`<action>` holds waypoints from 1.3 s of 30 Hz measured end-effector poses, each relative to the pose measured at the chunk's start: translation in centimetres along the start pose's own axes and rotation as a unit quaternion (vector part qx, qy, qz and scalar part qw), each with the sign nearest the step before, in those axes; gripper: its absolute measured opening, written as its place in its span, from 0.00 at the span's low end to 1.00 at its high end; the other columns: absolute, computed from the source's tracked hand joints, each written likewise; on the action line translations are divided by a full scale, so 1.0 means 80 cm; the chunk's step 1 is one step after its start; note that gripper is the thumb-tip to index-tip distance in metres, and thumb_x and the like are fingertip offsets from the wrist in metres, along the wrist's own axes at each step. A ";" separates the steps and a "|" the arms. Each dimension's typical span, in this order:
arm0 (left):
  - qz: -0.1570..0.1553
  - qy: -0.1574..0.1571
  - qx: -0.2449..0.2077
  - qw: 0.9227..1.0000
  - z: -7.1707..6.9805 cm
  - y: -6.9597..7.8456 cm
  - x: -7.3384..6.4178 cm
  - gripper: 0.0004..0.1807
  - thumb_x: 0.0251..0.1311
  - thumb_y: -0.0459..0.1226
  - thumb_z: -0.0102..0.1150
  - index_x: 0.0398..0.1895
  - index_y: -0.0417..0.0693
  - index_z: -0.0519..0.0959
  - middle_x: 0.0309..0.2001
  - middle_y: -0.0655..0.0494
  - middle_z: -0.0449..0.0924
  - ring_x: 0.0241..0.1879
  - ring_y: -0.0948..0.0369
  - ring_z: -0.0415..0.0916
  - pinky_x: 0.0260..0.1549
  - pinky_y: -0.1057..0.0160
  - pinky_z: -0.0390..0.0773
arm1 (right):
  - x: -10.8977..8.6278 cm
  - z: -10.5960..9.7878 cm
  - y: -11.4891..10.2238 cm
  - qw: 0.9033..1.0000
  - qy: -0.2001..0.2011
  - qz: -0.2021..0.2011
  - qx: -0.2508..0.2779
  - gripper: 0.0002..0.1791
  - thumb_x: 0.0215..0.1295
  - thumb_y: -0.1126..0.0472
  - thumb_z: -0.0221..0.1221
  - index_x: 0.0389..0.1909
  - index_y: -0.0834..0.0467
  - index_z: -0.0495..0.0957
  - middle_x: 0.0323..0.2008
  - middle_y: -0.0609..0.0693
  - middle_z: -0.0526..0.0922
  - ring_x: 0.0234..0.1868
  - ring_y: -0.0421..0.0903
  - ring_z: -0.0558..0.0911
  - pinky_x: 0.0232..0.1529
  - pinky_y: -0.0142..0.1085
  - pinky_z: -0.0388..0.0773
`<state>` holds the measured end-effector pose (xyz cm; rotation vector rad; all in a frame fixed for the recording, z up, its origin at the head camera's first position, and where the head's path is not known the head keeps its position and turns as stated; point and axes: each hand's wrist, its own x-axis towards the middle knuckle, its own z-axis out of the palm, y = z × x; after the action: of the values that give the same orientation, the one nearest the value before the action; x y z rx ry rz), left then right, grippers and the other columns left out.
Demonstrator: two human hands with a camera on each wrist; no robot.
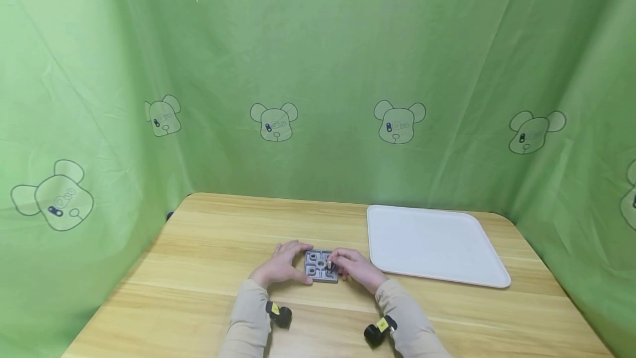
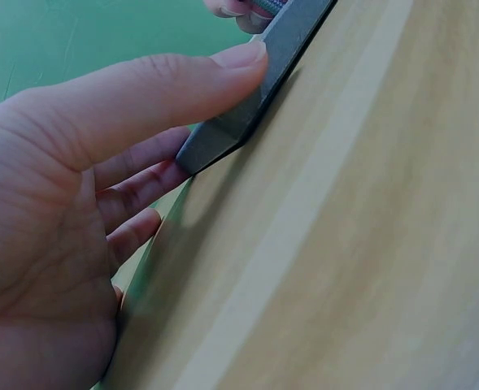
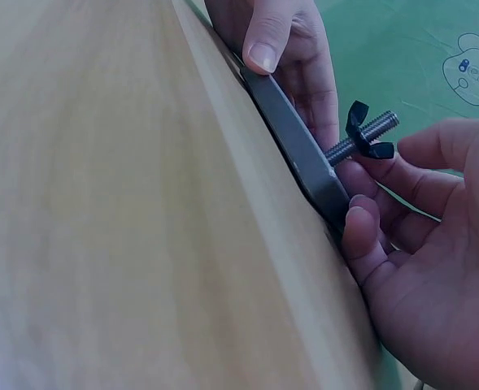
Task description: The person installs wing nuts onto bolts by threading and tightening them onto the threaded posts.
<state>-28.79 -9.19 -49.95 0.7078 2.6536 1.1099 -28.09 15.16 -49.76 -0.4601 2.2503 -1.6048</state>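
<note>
A grey square metal plate [image 1: 322,279] with slotted compartments and a round centre hole lies on the wooden table. My left hand [image 1: 280,265] grips its left side, thumb on the near corner and fingers along the far edge. From the plate's right part sticks up a threaded bolt [image 3: 383,123], and a black wing nut [image 3: 356,128] sits partway along it. My right hand [image 1: 359,267] pinches the wing nut between thumb and forefinger. Its other fingers [image 3: 359,231] curl against the plate's right edge.
A white rectangular tray [image 1: 437,242] lies at the back right of the table [image 1: 199,291], just beyond my right hand. Green curtains [image 1: 328,170] with bear-head prints hang behind the table and on both sides.
</note>
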 end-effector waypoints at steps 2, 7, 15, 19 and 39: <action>-0.001 0.000 0.000 1.000 0.000 0.000 0.000 0.49 0.38 0.49 0.76 0.68 0.49 0.67 0.71 0.45 0.64 0.75 0.44 0.51 0.74 0.35 0.35 | 0.000 0.000 0.000 1.000 0.000 0.001 0.005 0.16 0.72 0.58 0.48 0.45 0.68 0.76 0.34 0.50 0.76 0.30 0.42 0.71 0.30 0.28 0.74; 0.000 -0.001 0.001 1.000 0.001 -0.001 0.001 0.49 0.38 0.49 0.76 0.68 0.49 0.67 0.71 0.45 0.64 0.75 0.44 0.51 0.74 0.35 0.35 | 0.000 0.000 -0.002 1.000 0.003 0.000 0.007 0.15 0.71 0.60 0.49 0.45 0.68 0.77 0.37 0.52 0.76 0.31 0.42 0.71 0.30 0.28 0.74; 0.004 0.000 -0.001 1.000 0.000 -0.002 0.001 0.48 0.38 0.49 0.76 0.68 0.49 0.67 0.71 0.45 0.64 0.75 0.44 0.51 0.74 0.35 0.35 | -0.004 -0.002 -0.004 1.000 -0.001 -0.005 0.002 0.17 0.68 0.61 0.50 0.50 0.66 0.78 0.45 0.58 0.79 0.31 0.41 0.71 0.30 0.28 0.73; 0.002 0.000 -0.001 1.000 0.000 -0.002 0.001 0.48 0.38 0.49 0.76 0.68 0.50 0.68 0.71 0.45 0.64 0.75 0.44 0.51 0.74 0.35 0.35 | -0.003 -0.003 -0.003 1.000 -0.005 0.004 -0.002 0.17 0.66 0.61 0.52 0.51 0.65 0.79 0.48 0.58 0.79 0.33 0.41 0.73 0.32 0.28 0.74; -0.004 -0.004 0.002 1.000 0.000 -0.002 0.000 0.48 0.37 0.50 0.76 0.68 0.53 0.68 0.71 0.47 0.64 0.75 0.45 0.51 0.74 0.36 0.34 | 0.002 0.001 0.007 0.999 -0.009 -0.008 -0.034 0.14 0.61 0.63 0.63 0.46 0.65 0.79 0.36 0.50 0.78 0.31 0.41 0.72 0.26 0.28 0.73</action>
<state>-28.83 -9.32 -50.07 0.7013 2.6516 1.0974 -28.26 15.19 -50.32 -0.5096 2.3003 -1.5291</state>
